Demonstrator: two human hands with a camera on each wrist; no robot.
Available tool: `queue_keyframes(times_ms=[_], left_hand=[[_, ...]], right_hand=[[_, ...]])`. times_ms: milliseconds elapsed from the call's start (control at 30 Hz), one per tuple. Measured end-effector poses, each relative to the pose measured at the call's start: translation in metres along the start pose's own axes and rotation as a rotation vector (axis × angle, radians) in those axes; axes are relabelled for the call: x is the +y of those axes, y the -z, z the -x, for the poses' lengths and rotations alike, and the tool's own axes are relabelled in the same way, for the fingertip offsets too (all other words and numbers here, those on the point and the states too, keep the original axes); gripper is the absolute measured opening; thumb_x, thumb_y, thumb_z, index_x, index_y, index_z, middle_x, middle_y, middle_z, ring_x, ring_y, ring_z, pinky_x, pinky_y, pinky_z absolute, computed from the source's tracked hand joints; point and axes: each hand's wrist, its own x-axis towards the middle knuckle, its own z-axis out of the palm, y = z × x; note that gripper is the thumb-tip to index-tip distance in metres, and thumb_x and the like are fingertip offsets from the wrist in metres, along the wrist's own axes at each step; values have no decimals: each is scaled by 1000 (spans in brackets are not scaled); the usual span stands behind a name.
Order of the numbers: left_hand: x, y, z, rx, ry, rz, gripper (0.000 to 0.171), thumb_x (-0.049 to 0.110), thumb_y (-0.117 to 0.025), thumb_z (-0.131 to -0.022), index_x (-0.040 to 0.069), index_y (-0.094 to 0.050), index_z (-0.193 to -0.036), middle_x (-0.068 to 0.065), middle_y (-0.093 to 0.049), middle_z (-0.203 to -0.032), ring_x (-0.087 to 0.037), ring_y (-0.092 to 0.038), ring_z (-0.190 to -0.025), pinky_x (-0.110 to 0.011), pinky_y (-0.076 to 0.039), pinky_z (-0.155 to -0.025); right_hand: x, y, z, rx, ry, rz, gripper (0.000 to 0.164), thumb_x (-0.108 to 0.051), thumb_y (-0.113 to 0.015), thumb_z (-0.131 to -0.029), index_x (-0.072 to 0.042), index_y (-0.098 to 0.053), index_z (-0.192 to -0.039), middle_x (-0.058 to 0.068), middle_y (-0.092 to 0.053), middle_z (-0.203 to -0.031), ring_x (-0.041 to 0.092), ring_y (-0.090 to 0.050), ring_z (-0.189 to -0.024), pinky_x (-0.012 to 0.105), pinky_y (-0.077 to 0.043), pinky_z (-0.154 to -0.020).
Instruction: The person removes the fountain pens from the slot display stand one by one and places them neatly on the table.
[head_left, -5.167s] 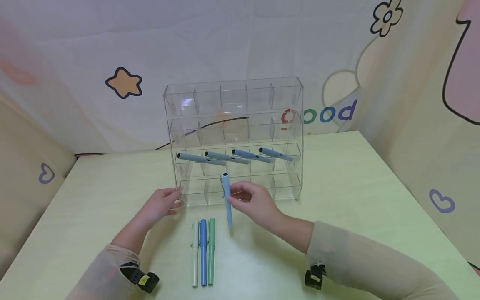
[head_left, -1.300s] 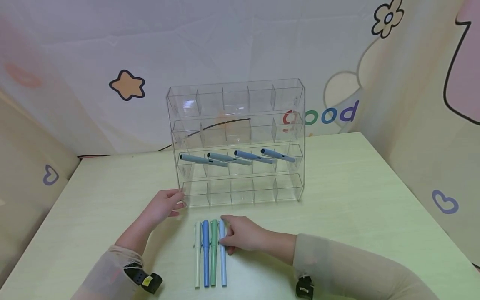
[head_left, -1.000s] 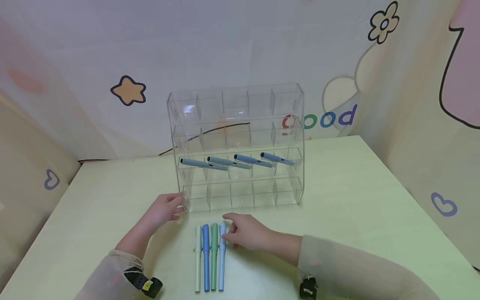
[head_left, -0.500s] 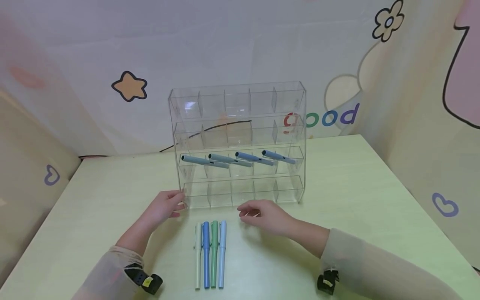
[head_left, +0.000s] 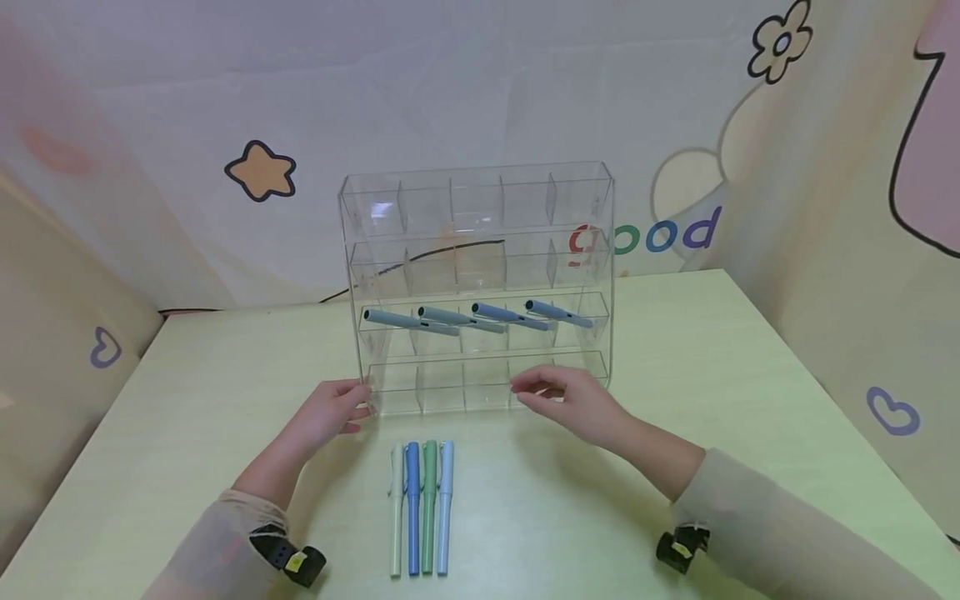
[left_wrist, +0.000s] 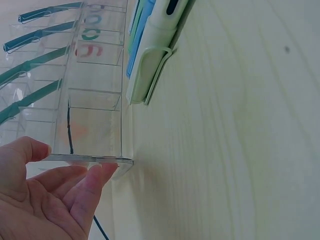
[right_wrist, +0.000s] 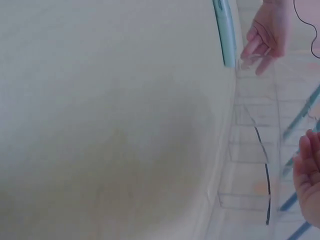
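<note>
In the head view a clear rack stands upright at the middle of the frame on a pale table. The left hand, left of centre, pinches the rack's lower left side; the left wrist view shows the thumb on one face of the clear panel and fingers on the other. The right hand, right of centre, is before the rack's bottom row, its fingers gently bent and its thumb apart from them; whether it touches the rack I cannot tell.

Four pens lie side by side at the lower middle of the frame, caps toward the rack: from left to right a pale green pen, a blue pen, a green pen and a light blue pen. Four bluish pens sit tilted along the rack's third row from the top, cap ends to the left.

Behind hangs a pale cloth with an orange star at upper left and a flower at upper right.
</note>
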Motion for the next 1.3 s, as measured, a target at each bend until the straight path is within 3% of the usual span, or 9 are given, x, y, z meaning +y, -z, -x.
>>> queue_keyframes(times_ms=[300,433,567,833,1300], left_hand=[[2,-1,1,-2,13,7,50,21,-39,-99,-15,-36,-134,-32,-39,-136,-39,-52,-115,-38,-52,-83],[1,0,0,-7,7,7,51,22,-39,-99,-15,-35,-134,-32,-39,-136,-39,-52,-115,-38,-52,-83],[0,-1,1,-4,-1,-4,54,26,-40,-98,-16,-37,-133,-33,-41,-134,-36,-55,-112,-36,-53,-81],[2,-2,1,5,14,4,50,20,-38,-99,-15,-35,-134,-33,-38,-136,-39,-52,-115,-37,-52,-83],[2,-1,2,4,3,4,50,21,-39,-99,-14,-36,-135,-31,-39,-136,-38,-52,-115,-38,-53,-82]], right_hand=[[-1,35,-8,405,187,115,18,-4,-65,-86,-3,-67,-103,5,-66,-99,16,-59,-89,37,-51,-83],[5,46,-14,493,251,171,22,-2,-67,-84,-1,-65,-106,8,-65,-100,19,-59,-92,36,-50,-83],[11,52,-19,486,261,215,28,-3,-68,-83,-1,-64,-111,11,-65,-107,25,-59,-97,40,-49,-84],[9,56,-31,385,254,318,34,-5,-69,-83,-3,-64,-116,12,-62,-117,27,-55,-111,44,-45,-93],[3,56,-42,339,283,360,28,-6,-70,-82,-5,-67,-110,8,-66,-109,23,-61,-101,42,-48,-87]])
